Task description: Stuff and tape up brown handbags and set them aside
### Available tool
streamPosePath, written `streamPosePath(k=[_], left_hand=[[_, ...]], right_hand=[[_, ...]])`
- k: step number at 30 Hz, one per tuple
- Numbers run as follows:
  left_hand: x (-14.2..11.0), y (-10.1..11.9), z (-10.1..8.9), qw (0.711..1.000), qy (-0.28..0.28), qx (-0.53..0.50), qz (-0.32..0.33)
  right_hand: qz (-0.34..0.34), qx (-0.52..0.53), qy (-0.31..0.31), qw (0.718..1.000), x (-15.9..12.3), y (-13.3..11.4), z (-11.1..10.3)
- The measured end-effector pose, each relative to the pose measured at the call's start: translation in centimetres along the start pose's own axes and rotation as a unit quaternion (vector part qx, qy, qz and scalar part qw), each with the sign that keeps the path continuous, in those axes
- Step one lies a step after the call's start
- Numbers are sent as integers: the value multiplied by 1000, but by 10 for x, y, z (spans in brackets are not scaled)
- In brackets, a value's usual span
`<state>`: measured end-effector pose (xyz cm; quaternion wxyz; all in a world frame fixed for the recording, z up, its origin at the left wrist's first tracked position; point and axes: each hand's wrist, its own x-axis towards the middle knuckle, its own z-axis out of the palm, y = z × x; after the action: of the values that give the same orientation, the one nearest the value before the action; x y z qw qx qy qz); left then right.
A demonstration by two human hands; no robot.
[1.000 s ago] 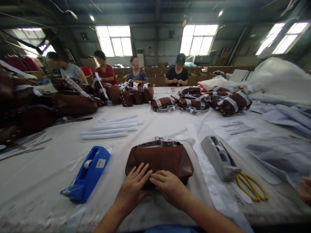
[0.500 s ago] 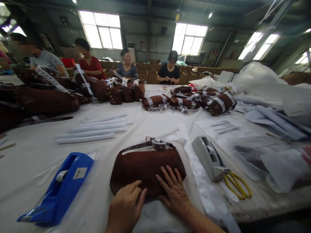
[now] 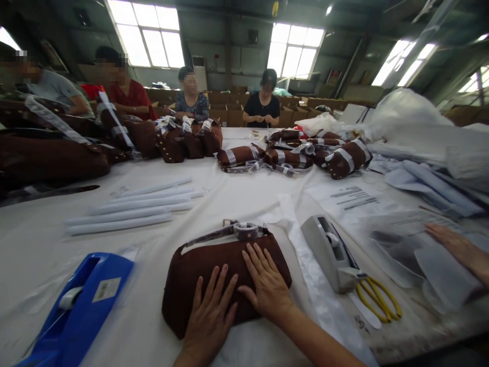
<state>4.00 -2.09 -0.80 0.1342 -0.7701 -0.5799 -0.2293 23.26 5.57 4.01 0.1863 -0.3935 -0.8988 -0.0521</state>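
Note:
A dark brown handbag lies flat on the white-covered table in front of me. Its strap runs along the far edge, with a wrapped, coiled part near the middle. My left hand rests flat on the bag's near left part, fingers spread. On the right half of the bag lies my right hand, its fingers stretched out and pointing away from me. Neither hand grips anything. The underside of the bag is hidden.
To the left stands a blue tape dispenser; a grey one and yellow-handled scissors are at right. Beyond are white paper rolls and several brown bags. Another person's hand touches clear plastic at right.
My left hand has gone from curled at the bag's near edge to spread flat on top. My right hand has shifted slightly. Another person's hand has come further in from the right.

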Motion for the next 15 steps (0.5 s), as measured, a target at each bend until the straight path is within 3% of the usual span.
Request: streamPosePath(k=[3, 8, 15], left_hand=[[0, 2, 2, 1000, 4, -7, -7], [0, 1, 4, 1000, 1, -4, -7], [1, 1, 1, 1000, 1, 26, 9]], right_hand=[[22, -16, -14, 1000, -2, -3, 13], [35, -7, 4, 999, 4, -11, 6], [79, 10, -2, 997, 14, -6, 22]])
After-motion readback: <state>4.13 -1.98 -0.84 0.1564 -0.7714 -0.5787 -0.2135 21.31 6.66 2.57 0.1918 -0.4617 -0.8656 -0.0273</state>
